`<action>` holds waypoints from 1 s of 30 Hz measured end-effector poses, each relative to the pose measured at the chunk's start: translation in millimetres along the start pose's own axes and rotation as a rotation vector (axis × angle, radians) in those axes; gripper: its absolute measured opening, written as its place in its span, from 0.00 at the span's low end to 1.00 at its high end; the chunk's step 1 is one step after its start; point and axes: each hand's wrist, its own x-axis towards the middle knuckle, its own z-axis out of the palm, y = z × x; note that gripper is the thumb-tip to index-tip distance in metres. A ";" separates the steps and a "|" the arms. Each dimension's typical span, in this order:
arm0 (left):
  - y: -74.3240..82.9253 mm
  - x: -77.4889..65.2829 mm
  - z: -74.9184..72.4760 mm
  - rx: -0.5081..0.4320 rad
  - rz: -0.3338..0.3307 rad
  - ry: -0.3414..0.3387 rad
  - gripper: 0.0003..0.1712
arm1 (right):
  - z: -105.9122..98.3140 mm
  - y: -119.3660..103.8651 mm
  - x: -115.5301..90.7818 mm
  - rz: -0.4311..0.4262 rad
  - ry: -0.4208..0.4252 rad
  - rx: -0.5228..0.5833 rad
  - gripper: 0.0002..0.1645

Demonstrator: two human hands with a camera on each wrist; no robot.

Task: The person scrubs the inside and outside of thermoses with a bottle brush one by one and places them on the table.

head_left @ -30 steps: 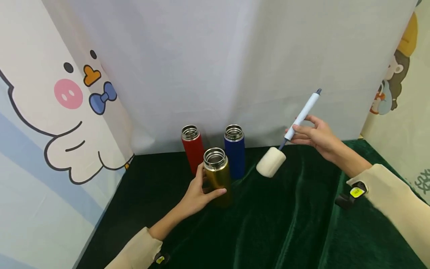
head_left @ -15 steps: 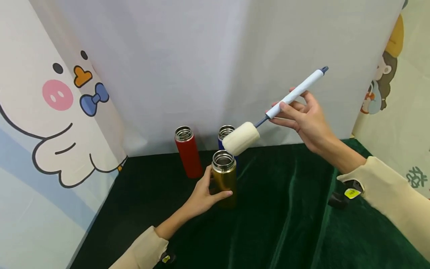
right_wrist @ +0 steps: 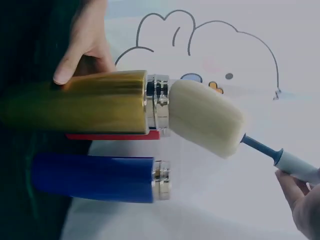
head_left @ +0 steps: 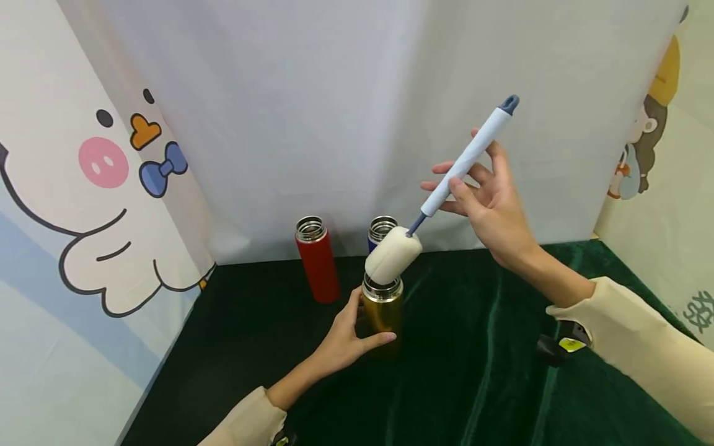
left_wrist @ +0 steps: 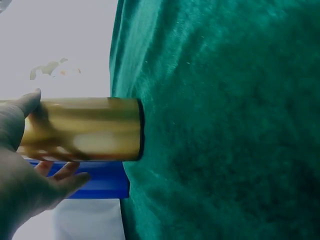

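Note:
My left hand grips a gold bottle by its side, thumb in front. The bottle stands upright on the green cloth with its steel mouth uncovered. In the right wrist view, the gold bottle shows its threaded neck. My right hand pinches the pale blue handle of a bottle brush between thumb and fingers. The brush slants down to the left. Its cream sponge head is at the gold bottle's mouth, its end at the rim. The left wrist view shows the left hand around the gold bottle.
A red bottle stands uncapped behind and left of the gold one. Directly behind the gold bottle is a blue bottle, also uncapped. Dark green velvet cloth covers the table. A pale curtain hangs along the back.
My right hand has raised the brush and carried it left, bringing the sponge from beside the bottles to the gold bottle's mouth. My left hand has shifted the gold bottle slightly right.

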 end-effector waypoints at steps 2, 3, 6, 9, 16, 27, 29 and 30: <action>-2.3 0.2 -0.7 -0.008 -0.006 -0.034 0.54 | 8.7 -2.5 3.0 -0.034 -0.045 -0.062 0.43; -3.6 0.3 -0.9 -0.011 -0.009 -0.050 0.55 | 13.5 -3.8 4.6 -0.048 -0.069 -0.111 0.45; -5.9 0.5 -1.5 -0.008 -0.019 -0.092 0.57 | 29.6 -5.4 8.0 -0.083 -0.137 -0.284 0.46; -7.7 -0.5 -1.5 -0.003 -0.039 -0.110 0.57 | 43.2 -1.7 7.4 -0.116 -0.170 -0.430 0.47; -9.8 -1.8 -2.7 0.023 -0.057 -0.129 0.56 | 50.7 19.6 -6.2 -0.126 -0.156 -0.523 0.46; -7.7 -0.9 -3.8 -0.009 -0.034 -0.130 0.55 | 61.4 33.4 -15.7 -0.193 -0.170 -0.551 0.43; -8.5 0.0 -3.8 -0.011 -0.028 -0.133 0.55 | 61.7 35.1 -18.4 -0.194 -0.166 -0.560 0.43; -9.4 0.4 -3.8 -0.016 -0.027 -0.135 0.55 | 61.7 36.1 -19.8 -0.195 -0.163 -0.564 0.43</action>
